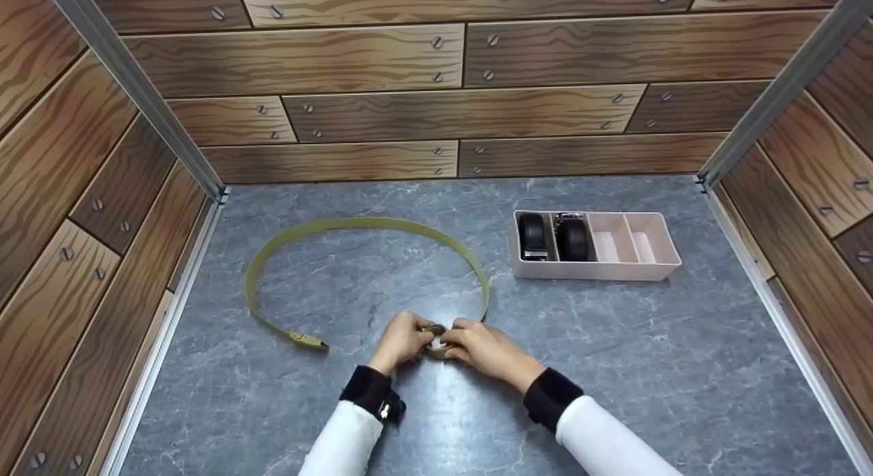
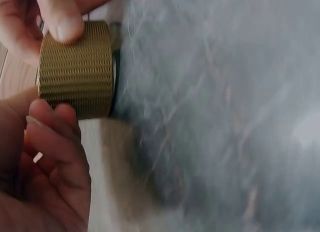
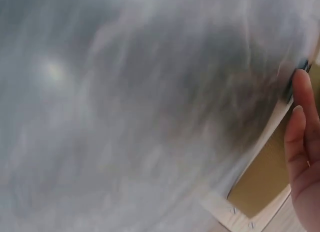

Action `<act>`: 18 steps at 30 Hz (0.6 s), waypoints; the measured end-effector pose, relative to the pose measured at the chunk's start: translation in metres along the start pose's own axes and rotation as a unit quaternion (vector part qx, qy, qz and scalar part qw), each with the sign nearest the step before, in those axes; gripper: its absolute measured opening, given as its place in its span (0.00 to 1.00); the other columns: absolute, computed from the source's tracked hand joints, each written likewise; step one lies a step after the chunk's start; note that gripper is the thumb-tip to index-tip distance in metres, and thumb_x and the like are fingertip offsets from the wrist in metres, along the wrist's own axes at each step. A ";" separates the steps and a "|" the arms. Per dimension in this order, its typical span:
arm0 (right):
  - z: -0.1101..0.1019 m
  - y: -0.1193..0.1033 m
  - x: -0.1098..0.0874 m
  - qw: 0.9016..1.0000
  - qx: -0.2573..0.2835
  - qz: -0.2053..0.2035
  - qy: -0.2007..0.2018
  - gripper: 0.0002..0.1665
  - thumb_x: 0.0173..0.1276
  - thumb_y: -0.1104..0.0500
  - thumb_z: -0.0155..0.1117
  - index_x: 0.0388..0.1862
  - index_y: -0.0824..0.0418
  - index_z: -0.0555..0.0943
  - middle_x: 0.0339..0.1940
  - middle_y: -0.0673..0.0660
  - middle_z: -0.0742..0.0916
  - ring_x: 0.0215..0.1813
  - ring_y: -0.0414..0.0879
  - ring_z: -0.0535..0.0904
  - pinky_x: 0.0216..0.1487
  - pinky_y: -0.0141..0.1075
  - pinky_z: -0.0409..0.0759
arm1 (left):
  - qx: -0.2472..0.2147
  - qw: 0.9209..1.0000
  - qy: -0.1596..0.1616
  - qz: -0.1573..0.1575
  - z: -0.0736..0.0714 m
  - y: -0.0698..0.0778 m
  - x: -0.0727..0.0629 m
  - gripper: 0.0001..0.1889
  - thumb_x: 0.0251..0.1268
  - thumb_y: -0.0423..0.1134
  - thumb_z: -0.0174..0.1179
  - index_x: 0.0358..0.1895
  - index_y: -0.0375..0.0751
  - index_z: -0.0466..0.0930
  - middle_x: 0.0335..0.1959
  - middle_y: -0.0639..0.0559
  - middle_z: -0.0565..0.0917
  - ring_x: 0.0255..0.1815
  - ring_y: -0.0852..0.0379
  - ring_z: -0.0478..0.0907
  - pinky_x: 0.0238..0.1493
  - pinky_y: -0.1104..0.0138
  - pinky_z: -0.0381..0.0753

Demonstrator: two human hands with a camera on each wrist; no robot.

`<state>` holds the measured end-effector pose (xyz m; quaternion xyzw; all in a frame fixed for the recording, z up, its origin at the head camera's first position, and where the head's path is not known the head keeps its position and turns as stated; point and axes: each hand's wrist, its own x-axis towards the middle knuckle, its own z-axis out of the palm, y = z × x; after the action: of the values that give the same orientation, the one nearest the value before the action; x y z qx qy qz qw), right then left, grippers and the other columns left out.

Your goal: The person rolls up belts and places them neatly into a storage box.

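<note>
A long olive webbing belt (image 1: 368,222) lies on its edge in a wide loop on the grey surface, its buckle end (image 1: 308,340) to the left. The near end is wound into a small roll (image 2: 77,75) with a ribbed weave. On the roll's left side, my left hand (image 1: 402,339) pinches it between thumb and fingers. My right hand (image 1: 487,350) grips the opposite side, where the unrolled strap leaves toward the back. In the right wrist view, fingers (image 3: 298,137) lie along the olive strap (image 3: 265,177).
Back right stands a pale pink divided box (image 1: 593,271). Its two left compartments hold rolled black belts (image 1: 573,241); the two right ones show bare bottoms. Wood-patterned walls (image 1: 382,114) with metal corner rails (image 1: 129,60) enclose the surface at the back and sides.
</note>
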<state>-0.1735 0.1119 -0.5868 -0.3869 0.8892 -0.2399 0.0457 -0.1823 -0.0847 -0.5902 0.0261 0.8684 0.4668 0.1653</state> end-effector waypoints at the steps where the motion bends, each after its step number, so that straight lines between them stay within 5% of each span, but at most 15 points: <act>1: -0.002 0.001 0.000 1.000 -0.014 -0.006 -0.009 0.09 0.67 0.55 0.66 0.45 0.54 0.85 0.36 0.46 0.79 0.32 0.38 0.76 0.33 0.34 0.77 | -0.002 1.000 -0.014 0.004 -0.001 0.000 0.001 0.10 0.58 0.27 0.61 0.39 0.37 0.89 0.19 0.53 0.82 0.10 0.64 0.68 0.12 0.73 0.67; 5: -0.004 0.002 0.002 0.996 -0.081 -0.039 -0.008 0.05 0.66 0.54 0.67 0.36 0.54 0.84 0.30 0.46 0.76 0.26 0.39 0.73 0.27 0.35 0.74 | 0.023 0.998 -0.040 0.036 -0.004 0.000 0.004 0.10 0.57 0.26 0.61 0.39 0.38 0.89 0.16 0.56 0.78 0.10 0.65 0.67 0.12 0.74 0.65; 8: 0.001 -0.001 0.004 0.992 -0.121 -0.038 0.026 0.06 0.64 0.53 0.69 0.30 0.54 0.84 0.26 0.48 0.76 0.23 0.43 0.75 0.23 0.38 0.74 | 0.050 0.997 -0.012 0.053 -0.001 0.001 0.003 0.09 0.57 0.28 0.62 0.38 0.37 0.89 0.16 0.58 0.77 0.11 0.65 0.67 0.14 0.73 0.66; 14: 0.012 -0.014 0.005 0.984 -0.155 0.041 0.076 0.12 0.64 0.51 0.69 0.26 0.56 0.83 0.23 0.52 0.78 0.19 0.50 0.76 0.17 0.41 0.74 | 0.029 0.998 0.060 0.006 0.013 0.006 -0.006 0.10 0.59 0.35 0.64 0.43 0.36 0.88 0.21 0.50 0.83 0.12 0.63 0.73 0.16 0.70 0.73; 18: 0.011 -0.015 0.002 0.989 -0.129 0.038 0.068 0.09 0.65 0.52 0.69 0.29 0.56 0.84 0.24 0.51 0.79 0.21 0.48 0.77 0.19 0.38 0.75 | 0.021 0.997 0.071 -0.005 0.017 0.008 -0.009 0.10 0.60 0.30 0.62 0.43 0.37 0.88 0.15 0.50 0.81 0.07 0.63 0.72 0.12 0.69 0.74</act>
<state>-0.1616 0.0977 -0.5896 -0.3382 0.9279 -0.1467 -0.0562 -0.1690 -0.0681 -0.5894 -0.0079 0.8875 0.4486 0.1055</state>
